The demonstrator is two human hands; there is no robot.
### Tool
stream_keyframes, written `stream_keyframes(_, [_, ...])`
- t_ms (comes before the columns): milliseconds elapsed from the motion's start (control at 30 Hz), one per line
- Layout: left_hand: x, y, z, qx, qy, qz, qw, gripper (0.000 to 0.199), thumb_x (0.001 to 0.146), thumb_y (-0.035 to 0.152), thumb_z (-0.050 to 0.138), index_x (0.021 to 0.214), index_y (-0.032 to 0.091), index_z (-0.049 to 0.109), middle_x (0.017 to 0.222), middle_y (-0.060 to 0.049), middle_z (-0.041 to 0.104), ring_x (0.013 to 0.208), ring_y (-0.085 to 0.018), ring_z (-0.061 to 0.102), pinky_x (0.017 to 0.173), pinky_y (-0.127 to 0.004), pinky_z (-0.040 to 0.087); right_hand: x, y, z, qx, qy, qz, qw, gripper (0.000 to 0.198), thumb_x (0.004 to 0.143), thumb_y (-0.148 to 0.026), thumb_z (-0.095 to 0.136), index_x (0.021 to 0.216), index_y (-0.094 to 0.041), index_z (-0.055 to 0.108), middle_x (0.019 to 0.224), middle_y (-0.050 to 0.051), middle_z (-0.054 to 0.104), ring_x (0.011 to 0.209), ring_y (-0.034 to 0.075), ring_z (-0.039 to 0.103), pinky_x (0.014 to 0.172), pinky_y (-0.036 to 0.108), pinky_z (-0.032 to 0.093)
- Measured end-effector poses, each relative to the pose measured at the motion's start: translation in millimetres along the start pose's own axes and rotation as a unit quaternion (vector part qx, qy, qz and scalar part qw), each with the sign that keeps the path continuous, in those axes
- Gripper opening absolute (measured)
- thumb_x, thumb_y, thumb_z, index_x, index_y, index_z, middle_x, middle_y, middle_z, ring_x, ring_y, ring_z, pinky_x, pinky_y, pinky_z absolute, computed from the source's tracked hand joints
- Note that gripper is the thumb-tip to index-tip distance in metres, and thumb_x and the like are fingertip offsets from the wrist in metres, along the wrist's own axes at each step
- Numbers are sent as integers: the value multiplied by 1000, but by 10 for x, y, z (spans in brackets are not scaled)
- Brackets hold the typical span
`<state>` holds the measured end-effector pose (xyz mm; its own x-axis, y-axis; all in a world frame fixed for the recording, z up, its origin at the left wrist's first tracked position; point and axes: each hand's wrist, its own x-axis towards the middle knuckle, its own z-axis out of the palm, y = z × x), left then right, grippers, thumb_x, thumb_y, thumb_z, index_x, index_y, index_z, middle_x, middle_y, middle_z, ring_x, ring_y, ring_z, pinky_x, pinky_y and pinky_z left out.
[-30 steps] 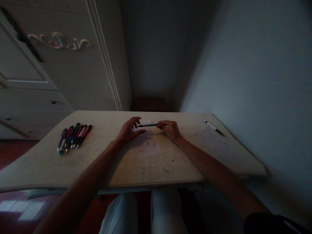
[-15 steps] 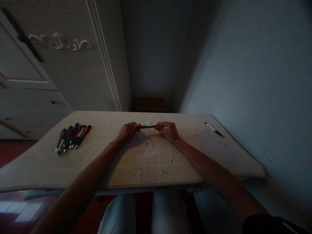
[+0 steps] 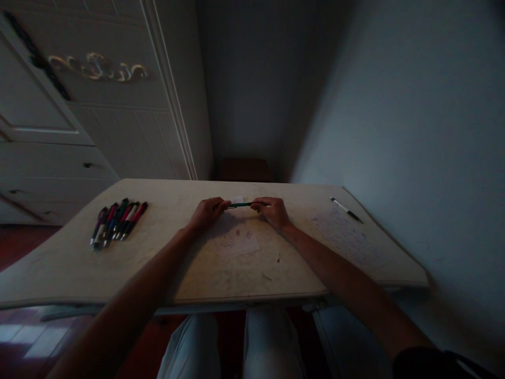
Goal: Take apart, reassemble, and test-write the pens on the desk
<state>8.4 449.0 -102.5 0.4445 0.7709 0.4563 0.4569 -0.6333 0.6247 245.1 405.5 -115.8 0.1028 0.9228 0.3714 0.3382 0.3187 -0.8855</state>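
A green pen (image 3: 240, 205) with a dark end lies level between my two hands, above the far middle of the table. My left hand (image 3: 209, 211) is closed on its left end, thumb and fingers pinching it. On the other end, my right hand (image 3: 272, 210) grips the dark part with bent fingers. Both ends of the pen are partly hidden by the fingers. Below the hands, a small sheet of paper (image 3: 240, 246) with handwriting rests on the table, and a bit of pale paper (image 3: 237, 199) shows just behind the pen.
Several pens (image 3: 118, 221) lie in a bunch on the left of the table (image 3: 221, 287). A white and black pen (image 3: 346, 210) lies at the right, near scribbled writing (image 3: 343, 234). A pale cabinet (image 3: 130, 142) stands at the left; a wall (image 3: 414, 142) borders the right.
The green pen appears slightly turned about its length, its clip now lower near my left fingers. Both hands stay almost in place and keep their hold.
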Motion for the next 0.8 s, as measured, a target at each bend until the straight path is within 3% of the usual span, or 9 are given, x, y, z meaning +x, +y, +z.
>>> stream_keyframes(167, [4,27,-36,-5,-34,-44,998,59,95,59,35,58,17,54,51,0,50,50,-12,47,51,-26,35,8,-4,11,11,-5,8,1000,19,70,-37,77,77,-19,80,71,4,74,65,16,63,61,27,47])
stream_keyframes(267, [17,17,-32,-40,-28,-13,999,43,88,58,53,85,17,65,71,-2,63,59,-14,53,56,-25,42,10,-1,8,9,-8,12,1000,22,71,-39,75,78,-18,80,69,4,73,61,15,61,58,26,46])
stream_keyframes(333, [27,-2,-18,-45,-10,6,999,44,77,54,68,101,18,65,82,-3,66,63,-14,55,58,-26,45,12,7,3,6,-9,14,1000,24,73,-41,74,79,-18,80,68,3,72,59,14,59,56,25,45])
stream_keyframes(400, [35,-23,-5,-33,7,17,999,39,75,51,71,95,18,66,79,-3,66,62,-14,54,59,-27,45,15,16,-2,3,-10,12,1000,25,73,-41,74,79,-18,80,67,3,71,58,14,58,54,25,44])
stream_keyframes(500, [37,-39,-6,-9,7,28,1000,31,82,50,63,81,19,67,74,-3,65,63,-15,55,62,-28,45,20,23,-9,3,-10,6,1000,23,72,-40,75,78,-18,80,66,2,70,59,14,59,56,25,44])
stream_keyframes(733, [35,-25,-49,9,-24,-1,1000,51,95,52,39,66,18,63,62,-3,60,57,-15,53,58,-29,41,20,-9,-6,11,-8,15,1000,18,70,-36,76,77,-19,80,68,3,72,62,15,60,58,26,44])
stream_keyframes(800, [33,-17,-50,-4,-25,-1,1000,51,96,53,37,73,17,65,70,-5,63,63,-16,57,61,-29,44,19,-14,-6,16,-7,22,1000,19,70,-35,76,77,-18,80,68,3,72,61,15,60,57,26,44])
